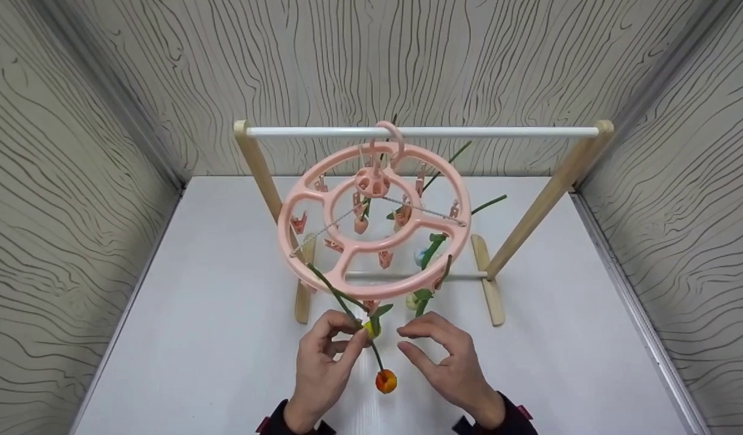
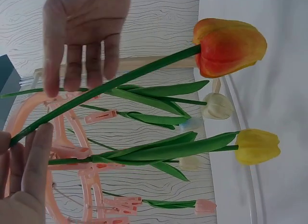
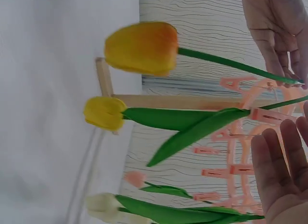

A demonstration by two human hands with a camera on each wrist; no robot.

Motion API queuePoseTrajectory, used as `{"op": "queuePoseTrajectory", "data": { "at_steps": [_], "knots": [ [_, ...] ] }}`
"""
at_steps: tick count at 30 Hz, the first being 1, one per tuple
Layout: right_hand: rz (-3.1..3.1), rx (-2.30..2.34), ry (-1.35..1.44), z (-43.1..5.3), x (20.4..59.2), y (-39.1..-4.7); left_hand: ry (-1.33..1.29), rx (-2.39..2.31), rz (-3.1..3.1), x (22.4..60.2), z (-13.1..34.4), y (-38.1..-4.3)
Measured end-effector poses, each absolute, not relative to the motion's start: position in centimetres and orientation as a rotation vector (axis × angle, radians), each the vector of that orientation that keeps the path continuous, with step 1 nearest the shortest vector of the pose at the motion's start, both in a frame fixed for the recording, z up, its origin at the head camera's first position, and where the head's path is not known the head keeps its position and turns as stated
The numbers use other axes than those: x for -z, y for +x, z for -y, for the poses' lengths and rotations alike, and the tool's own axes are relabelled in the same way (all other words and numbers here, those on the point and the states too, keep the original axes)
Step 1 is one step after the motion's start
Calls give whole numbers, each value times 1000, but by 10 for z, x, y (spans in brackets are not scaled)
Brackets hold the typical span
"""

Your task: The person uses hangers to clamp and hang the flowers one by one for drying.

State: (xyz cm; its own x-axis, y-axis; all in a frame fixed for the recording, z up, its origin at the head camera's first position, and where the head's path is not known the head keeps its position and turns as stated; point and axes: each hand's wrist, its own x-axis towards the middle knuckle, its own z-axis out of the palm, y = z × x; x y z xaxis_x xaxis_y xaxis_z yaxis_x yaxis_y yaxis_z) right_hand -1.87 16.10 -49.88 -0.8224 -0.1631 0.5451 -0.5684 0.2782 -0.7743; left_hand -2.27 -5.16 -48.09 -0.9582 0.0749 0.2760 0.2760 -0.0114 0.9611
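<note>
My left hand (image 1: 323, 371) pinches the green stem of an orange-red tulip (image 1: 386, 381) between thumb and fingers. In the left wrist view, this artificial tulip (image 2: 231, 48) has a bare, leafless stem. To its right, my right hand (image 1: 453, 368) is held apart from it, thumb and fingers spread with nothing between them. Just beyond the hands, a yellow tulip (image 2: 257, 146) with green leaves hangs bloom-down from a clip on the pink round clip hanger (image 1: 371, 290). White and pink tulips hang from other clips farther back.
The hanger hooks over the white rail (image 1: 498, 132) of a stand with wooden legs (image 1: 550, 202). Several pink clips (image 1: 385, 259) dangle from the ring. Stems stick out on its right side. A white table (image 1: 190, 338) lies below, with wood-patterned walls (image 1: 347, 66) around it.
</note>
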Motion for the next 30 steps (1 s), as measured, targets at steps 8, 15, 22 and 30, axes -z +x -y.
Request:
{"op": "queuePoseTrajectory", "data": {
  "at_steps": [8,15,22,30],
  "knots": [
    [1938,-952,920,-152,454,-35,-451,1983,2029,485,58,-24],
    [1924,-701,969,-135,432,-42,-435,1928,2029,488,66,-23],
    [1934,-517,1020,-115,435,-42,-381,1889,2009,493,76,-23],
    [1797,-423,866,-105,439,-58,-321,1859,2037,495,84,-25]
  ]
}}
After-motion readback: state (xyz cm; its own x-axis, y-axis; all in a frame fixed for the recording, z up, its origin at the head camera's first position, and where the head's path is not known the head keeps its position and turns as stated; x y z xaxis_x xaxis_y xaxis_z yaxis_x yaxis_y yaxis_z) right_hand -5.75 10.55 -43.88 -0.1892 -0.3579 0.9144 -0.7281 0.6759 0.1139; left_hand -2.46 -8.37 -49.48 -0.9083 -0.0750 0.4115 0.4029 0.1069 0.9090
